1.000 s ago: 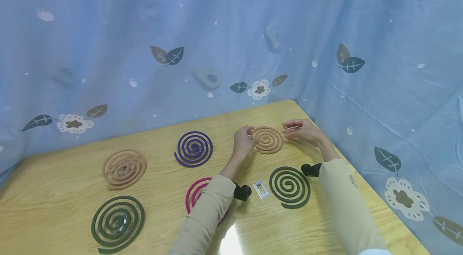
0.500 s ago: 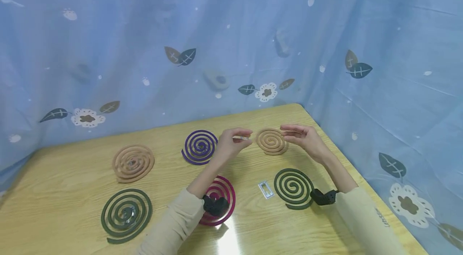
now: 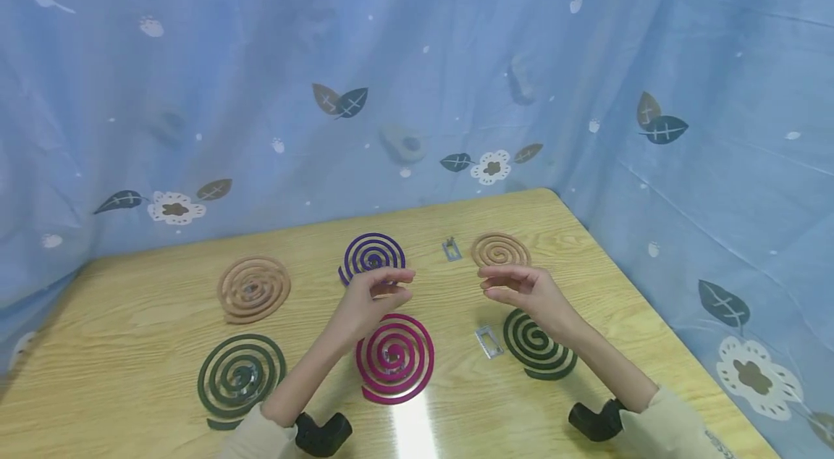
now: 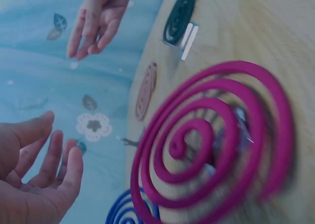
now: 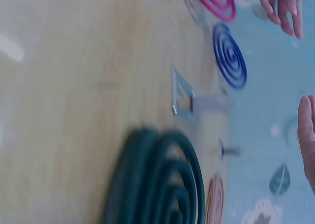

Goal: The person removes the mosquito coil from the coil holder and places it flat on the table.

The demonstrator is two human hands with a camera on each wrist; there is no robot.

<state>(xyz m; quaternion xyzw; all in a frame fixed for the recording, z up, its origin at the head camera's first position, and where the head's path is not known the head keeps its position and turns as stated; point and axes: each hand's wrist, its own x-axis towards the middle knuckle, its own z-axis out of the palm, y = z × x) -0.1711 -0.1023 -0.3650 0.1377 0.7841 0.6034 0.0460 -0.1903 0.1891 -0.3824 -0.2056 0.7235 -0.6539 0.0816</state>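
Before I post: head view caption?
Left hand and right hand, both empty, above a table with six spirals and two bare metal stands.

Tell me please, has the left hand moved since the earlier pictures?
Yes: in the head picture, the left hand has moved left and downward, judged against the purple spiral.

Bright and fairly even across the head view, with soft shading in the folds of the blue leaf-printed fabric curtain (image 3: pixel 417 46). Glaring white on the glossy pale wood-grain worktop (image 3: pixel 150 365), in a streak below the flat magenta spiral coil (image 3: pixel 394 355). Dimmer and bluish in both wrist views. Badly blurred, perhaps by motion, across the dark green spiral coil (image 5: pixel 142 184) low in the right one; softly smeared in the left.
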